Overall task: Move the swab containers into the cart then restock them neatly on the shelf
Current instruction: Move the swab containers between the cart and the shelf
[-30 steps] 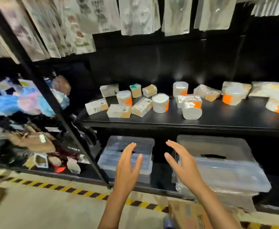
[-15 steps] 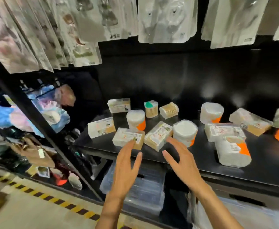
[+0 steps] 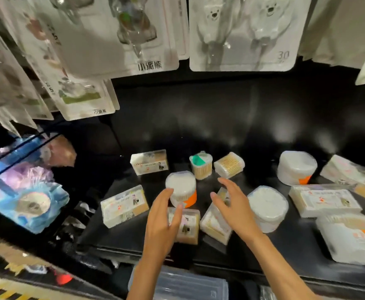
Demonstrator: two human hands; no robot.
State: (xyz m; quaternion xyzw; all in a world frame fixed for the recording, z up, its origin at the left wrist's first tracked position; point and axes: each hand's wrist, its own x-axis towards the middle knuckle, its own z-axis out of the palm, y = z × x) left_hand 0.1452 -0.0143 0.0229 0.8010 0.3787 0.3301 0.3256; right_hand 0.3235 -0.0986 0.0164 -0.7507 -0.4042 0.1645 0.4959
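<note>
at frame centre on the black shelf (image 3: 285,245), the round clear plastic swab tub with orange label (image 3: 181,189) is flanked by the spread, empty left hand (image 3: 162,221) and right hand (image 3: 233,208); it is judged light, rigid and slick, best gripped round its sides.

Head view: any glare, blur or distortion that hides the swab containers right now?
Head view: soft glare patches on the black back wall; wide-angle bending plus blur at the edges smears the hanging packs; container labels are unreadable; the round orange-banded container between both open hands is clear enough.
</note>
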